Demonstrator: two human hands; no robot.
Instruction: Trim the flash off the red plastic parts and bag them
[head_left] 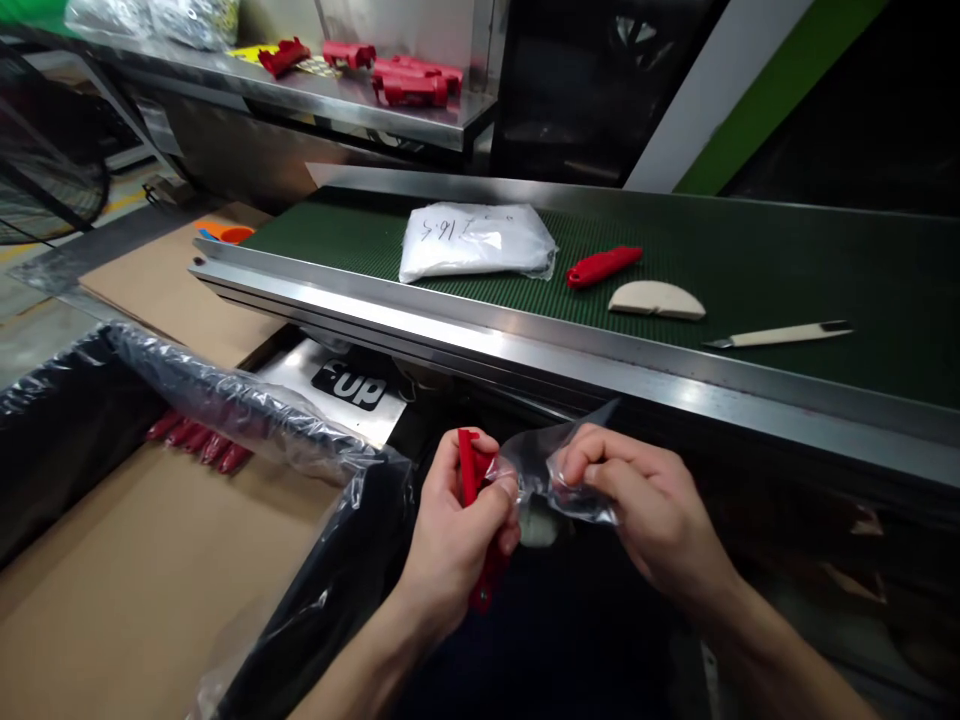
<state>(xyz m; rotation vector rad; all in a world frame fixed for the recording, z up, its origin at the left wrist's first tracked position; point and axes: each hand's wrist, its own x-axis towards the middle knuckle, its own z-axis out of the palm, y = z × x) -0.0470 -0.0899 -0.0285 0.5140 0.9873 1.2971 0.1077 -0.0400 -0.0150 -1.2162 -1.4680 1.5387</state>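
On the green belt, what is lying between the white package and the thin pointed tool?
In the head view, a red part and a cream half-round piece lie between the package and the tool.

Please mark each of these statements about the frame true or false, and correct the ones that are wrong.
1. The left hand holds a red part. True.
2. The right hand is empty. False: the right hand grips clear plastic film.
3. The white packet on the green belt has handwriting on it. True.
4. The thin pointed tool lies on top of the white packet. False: it lies on the green belt, to the right of the pale half-round piece.
5. Several red pieces lie inside the black-lined box. True.
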